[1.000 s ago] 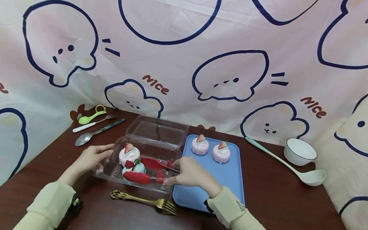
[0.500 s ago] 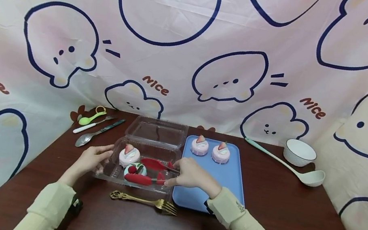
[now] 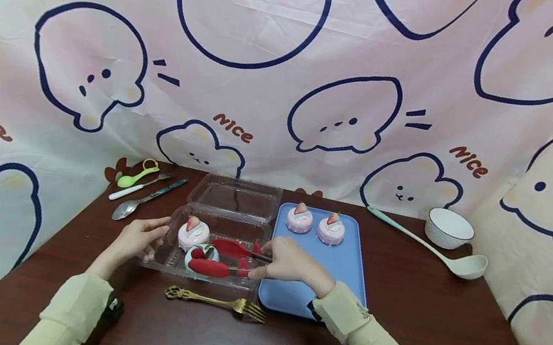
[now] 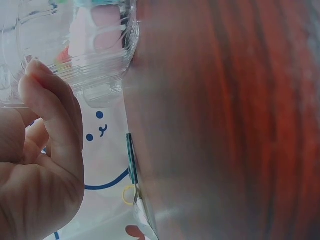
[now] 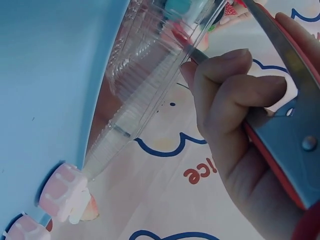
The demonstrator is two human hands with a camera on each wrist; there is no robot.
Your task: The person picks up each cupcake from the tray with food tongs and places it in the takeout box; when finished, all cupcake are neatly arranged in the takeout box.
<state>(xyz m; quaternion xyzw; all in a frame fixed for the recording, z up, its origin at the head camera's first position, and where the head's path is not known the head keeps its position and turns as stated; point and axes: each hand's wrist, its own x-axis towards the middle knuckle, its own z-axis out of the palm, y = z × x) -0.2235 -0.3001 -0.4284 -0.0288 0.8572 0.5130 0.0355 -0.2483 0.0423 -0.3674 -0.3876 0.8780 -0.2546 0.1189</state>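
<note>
2 pink cakes (image 3: 315, 224) sit at 12 o'clock on the blue tray (image 3: 343, 264); right hand (image 3: 288, 264) grips red tongs (image 3: 223, 257) around a cake (image 3: 201, 255) in the clear box (image 3: 166, 261), whose edge the left hand (image 3: 134, 240) holds.

gold fork (image 3: 216, 301) lying near the table's front edge, blue tray (image 3: 342, 270) with two pink cakes (image 3: 315, 223) at its back, white bowl (image 3: 449, 227) and pale ladle (image 3: 430, 246) off right, few spoons (image 3: 141, 185) back left, cartoon bear cloth (image 3: 295, 65) behind
</note>
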